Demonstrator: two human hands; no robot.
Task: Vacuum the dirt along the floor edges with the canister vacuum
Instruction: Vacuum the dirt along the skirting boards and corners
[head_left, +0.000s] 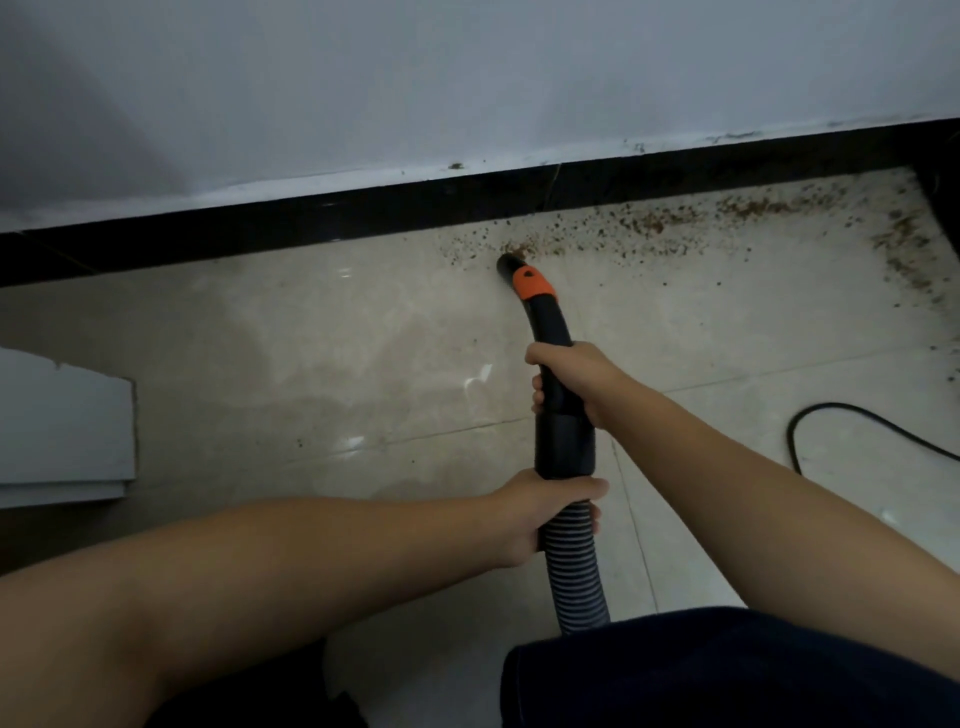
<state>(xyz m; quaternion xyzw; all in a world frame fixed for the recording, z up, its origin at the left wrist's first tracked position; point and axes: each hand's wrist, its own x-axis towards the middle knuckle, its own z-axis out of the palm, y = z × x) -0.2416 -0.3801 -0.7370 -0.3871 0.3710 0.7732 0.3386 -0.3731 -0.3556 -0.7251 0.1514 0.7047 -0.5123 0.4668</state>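
A black vacuum hose handle (563, 436) with an orange collar (532, 283) curves down to the floor. Its open nozzle tip (506, 264) touches the left end of a band of brown dirt (649, 223) that runs along the black baseboard (363, 208) to the right corner. My right hand (569, 379) grips the black handle in its upper part. My left hand (545, 512) holds the ribbed grey hose (574, 566) just below the handle's cuff. The canister itself is out of view.
The floor is glossy beige tile (311, 338) below a white wall (467, 78). More dirt spreads down the right side near a dark corner (904, 249). A black power cord (852, 421) loops on the floor at right. A grey panel (62, 426) lies at left. My dark trouser knee (727, 670) fills the bottom.
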